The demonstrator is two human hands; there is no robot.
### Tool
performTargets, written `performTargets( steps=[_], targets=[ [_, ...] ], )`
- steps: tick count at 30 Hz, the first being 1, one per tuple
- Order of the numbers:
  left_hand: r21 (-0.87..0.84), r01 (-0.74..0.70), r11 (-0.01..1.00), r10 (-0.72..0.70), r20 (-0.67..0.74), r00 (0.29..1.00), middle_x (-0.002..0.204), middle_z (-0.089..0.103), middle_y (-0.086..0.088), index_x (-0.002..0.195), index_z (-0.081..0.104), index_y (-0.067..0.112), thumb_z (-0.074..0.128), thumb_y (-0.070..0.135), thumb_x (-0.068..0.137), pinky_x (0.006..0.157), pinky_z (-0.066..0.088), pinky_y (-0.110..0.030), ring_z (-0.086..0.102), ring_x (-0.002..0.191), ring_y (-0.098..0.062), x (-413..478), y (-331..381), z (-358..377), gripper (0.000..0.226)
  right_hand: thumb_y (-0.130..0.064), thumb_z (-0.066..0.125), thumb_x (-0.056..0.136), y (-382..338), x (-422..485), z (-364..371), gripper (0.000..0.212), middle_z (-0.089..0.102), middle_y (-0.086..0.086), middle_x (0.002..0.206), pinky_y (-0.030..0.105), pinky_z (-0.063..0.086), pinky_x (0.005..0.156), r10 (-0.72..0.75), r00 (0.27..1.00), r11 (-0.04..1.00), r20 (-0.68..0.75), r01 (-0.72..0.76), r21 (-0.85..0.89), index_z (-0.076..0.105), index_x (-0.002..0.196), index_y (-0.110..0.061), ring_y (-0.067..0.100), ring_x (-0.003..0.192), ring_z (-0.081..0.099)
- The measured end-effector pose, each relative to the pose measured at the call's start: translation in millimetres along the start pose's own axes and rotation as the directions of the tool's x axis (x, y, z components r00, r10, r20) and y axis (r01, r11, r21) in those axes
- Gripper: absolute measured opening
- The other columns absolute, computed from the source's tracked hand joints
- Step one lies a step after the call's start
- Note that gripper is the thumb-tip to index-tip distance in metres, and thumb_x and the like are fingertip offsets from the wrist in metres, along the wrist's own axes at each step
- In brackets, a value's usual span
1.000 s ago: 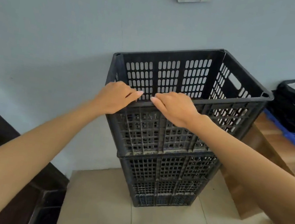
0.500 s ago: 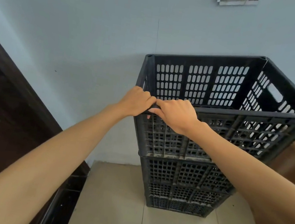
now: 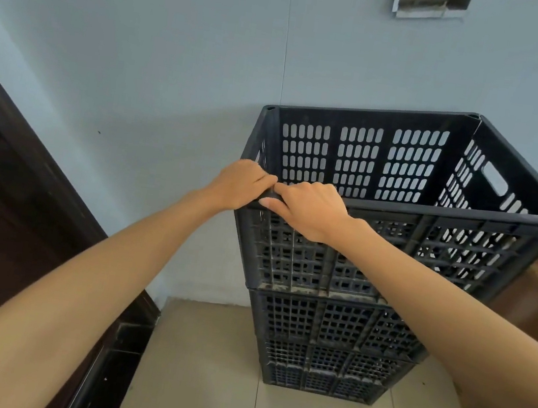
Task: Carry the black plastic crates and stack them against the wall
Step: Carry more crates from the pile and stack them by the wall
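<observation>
Under the curled fingers (image 3: 265, 182) of both hands lies the near rim of the top crate (image 3: 400, 219), at its left front corner. The left hand (image 3: 241, 184) wraps the corner itself, fingers folded over the edge; the right hand (image 3: 310, 209) closes on the rim just beside it, knuckles touching the left. Both grips are narrow and clamped on plastic, not spread.

From the fingers, nearly all of the crate runs away to the right, its long axis along the wall (image 3: 176, 69); its far side looks close against the wall, beyond the fingers. Directly below the hands sit two more crates (image 3: 333, 348), and the top one rests squarely on them, so the stack appears made.

With both hands bunched at one corner, any push would likely swing the crate about its far end rather than slide it straight. The left hand is nearer the corner; a nudge toward the wall looks like the remaining adjustment. To the left stands a dark door (image 3: 2, 201).
</observation>
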State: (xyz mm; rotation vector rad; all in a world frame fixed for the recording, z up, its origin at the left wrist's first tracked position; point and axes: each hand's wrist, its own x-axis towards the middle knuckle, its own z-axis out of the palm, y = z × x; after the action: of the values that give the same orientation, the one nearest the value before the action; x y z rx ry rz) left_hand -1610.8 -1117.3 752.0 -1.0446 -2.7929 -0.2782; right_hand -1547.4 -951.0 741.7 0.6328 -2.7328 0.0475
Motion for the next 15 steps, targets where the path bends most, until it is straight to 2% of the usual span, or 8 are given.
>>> performTargets(
  steps=[1, 2, 3, 5, 7, 9, 11, 15],
  targets=[
    [-0.106, 0.012, 0.994, -0.014, -0.015, 1.0, 0.075, 0.065, -0.002, 0.078, 0.069, 0.007, 0.036, 0.02, 0.102, 0.097, 0.041, -0.035, 0.06, 0.079, -0.02, 0, -2, 0, 0.042, -0.062, 0.021, 0.098, 0, 1, 0, 0.056, 0.056, -0.004, 0.07, 0.031, 0.033, 0.051, -0.004, 1.0, 1.0, 0.03, 0.004, 0.021, 0.056, 0.106, -0.019, 0.019, 0.06, 0.055],
    [-0.181, 0.023, 0.983, -0.032, -0.046, 0.998, 0.1, 0.07, -0.004, 0.09, 0.073, 0.01, 0.038, 0.02, 0.102, 0.112, 0.032, -0.036, 0.061, 0.103, -0.021, 1, -4, 1, 0.038, -0.063, 0.021, 0.098, 0, 2, -1, 0.054, 0.057, -0.004, 0.074, 0.031, 0.034, 0.052, -0.008, 0.998, 0.999, 0.059, 0.005, 0.048, 0.054, 0.101, -0.02, 0.019, 0.064, 0.058],
    [-0.229, 0.05, 0.972, -0.069, -0.075, 0.995, 0.125, 0.063, -0.004, 0.107, 0.072, 0.013, 0.041, 0.021, 0.102, 0.118, 0.021, -0.035, 0.048, 0.128, -0.021, 3, -7, 1, 0.032, -0.064, 0.021, 0.097, 1, 4, -2, 0.053, 0.058, -0.005, 0.079, 0.032, 0.036, 0.054, -0.005, 0.997, 0.996, 0.078, -0.002, 0.087, 0.052, 0.098, -0.021, 0.019, 0.071, 0.061],
    [-0.282, 0.163, 0.945, -0.184, -0.049, 0.982, 0.156, 0.032, -0.003, 0.137, 0.054, 0.015, 0.045, 0.021, 0.102, 0.122, 0.012, -0.039, 0.016, 0.149, -0.021, 13, -15, 0, 0.037, -0.064, 0.024, 0.097, 0, 12, -4, 0.052, 0.061, -0.004, 0.098, 0.034, 0.04, 0.061, 0.021, 0.996, 0.98, 0.088, -0.038, 0.195, 0.052, 0.108, -0.021, 0.02, 0.087, 0.063],
    [-0.304, 0.263, 0.915, -0.267, 0.032, 0.963, 0.164, 0.009, -0.005, 0.153, 0.03, 0.013, 0.045, 0.02, 0.102, 0.123, 0.012, -0.038, 0.006, 0.152, -0.021, 28, -27, -2, 0.054, -0.062, 0.026, 0.097, -2, 23, -3, 0.054, 0.06, -0.001, 0.12, 0.036, 0.041, 0.068, 0.036, 0.996, 0.956, 0.08, -0.058, 0.287, 0.045, 0.129, -0.023, 0.021, 0.104, 0.061],
    [-0.287, 0.301, 0.91, -0.289, 0.083, 0.954, 0.165, 0.001, -0.006, 0.156, 0.013, 0.01, 0.042, 0.02, 0.102, 0.124, 0.011, -0.038, 0.003, 0.152, -0.02, 46, -41, -5, 0.063, -0.058, 0.028, 0.099, -1, 37, -3, 0.056, 0.054, 0.003, 0.135, 0.041, 0.043, 0.075, 0.033, 0.995, 0.951, 0.093, -0.06, 0.304, 0.034, 0.142, -0.022, 0.023, 0.119, 0.054],
    [-0.247, 0.313, 0.917, -0.293, 0.115, 0.949, 0.165, 0.0, -0.007, 0.157, 0.005, 0.008, 0.04, 0.022, 0.103, 0.124, 0.01, -0.04, 0.002, 0.153, -0.02, 63, -57, -7, 0.066, -0.049, 0.031, 0.102, 8, 56, -1, 0.057, 0.042, 0.007, 0.149, 0.046, 0.046, 0.088, 0.057, 0.99, 0.96, 0.132, -0.091, 0.264, 0.026, 0.149, -0.016, 0.027, 0.132, 0.044],
    [-0.192, 0.287, 0.938, -0.253, 0.184, 0.95, 0.165, -0.004, -0.011, 0.156, 0.002, 0.003, 0.04, 0.022, 0.103, 0.124, 0.005, -0.037, -0.003, 0.153, -0.021, 94, -80, -9, 0.068, -0.031, 0.035, 0.105, 40, 105, 10, 0.06, 0.016, 0.014, 0.162, 0.048, 0.034, 0.112, 0.16, 0.977, 0.972, 0.143, -0.181, 0.147, 0.014, 0.154, -0.004, 0.032, 0.147, 0.022]
  ],
)
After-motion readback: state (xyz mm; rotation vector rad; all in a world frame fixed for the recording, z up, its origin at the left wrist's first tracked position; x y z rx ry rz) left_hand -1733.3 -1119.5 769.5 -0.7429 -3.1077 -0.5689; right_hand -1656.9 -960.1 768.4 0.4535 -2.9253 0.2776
